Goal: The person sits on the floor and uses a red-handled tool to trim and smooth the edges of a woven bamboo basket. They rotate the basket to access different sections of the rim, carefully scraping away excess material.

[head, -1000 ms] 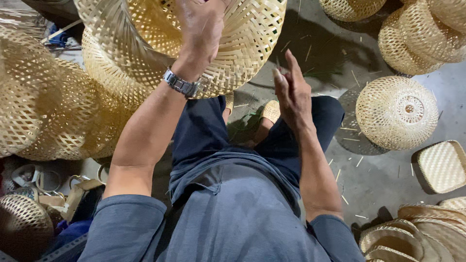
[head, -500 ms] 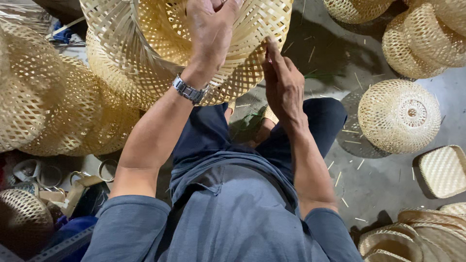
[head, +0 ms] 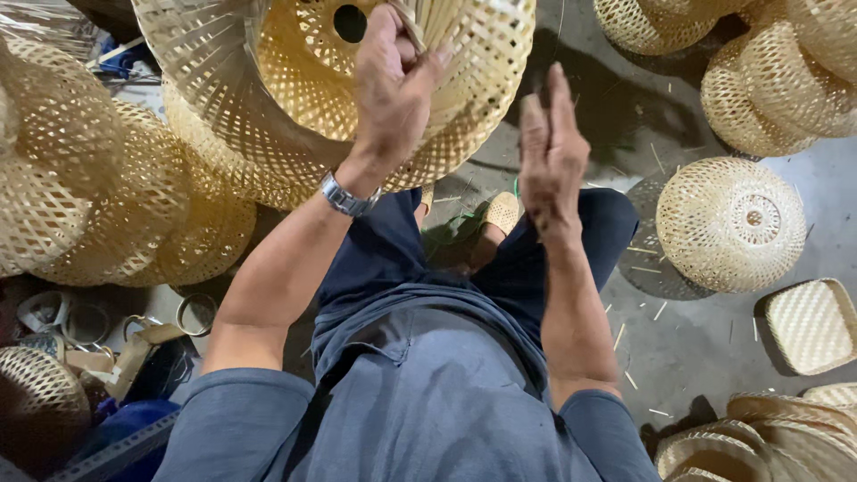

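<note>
The left hand (head: 393, 89) is closed on the rim of a woven bamboo shade (head: 295, 89) held up at 12 o'clock; a strip end shows above the fingers. The right hand (head: 549, 156) is open, fingers straight, holding nothing, just beside the shade's lower edge at 1 o'clock. The shade is pale, open-lattice, with a round hole at its crown. Bare concrete floor (head: 705, 339) lies at 3 o'clock, beyond it a domed basket (head: 732, 223). Stacked shades (head: 98, 196) crowd 9 o'clock.

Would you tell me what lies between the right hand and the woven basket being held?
Nothing: the head view shows a bare gap between right hand and woven basket.
</note>
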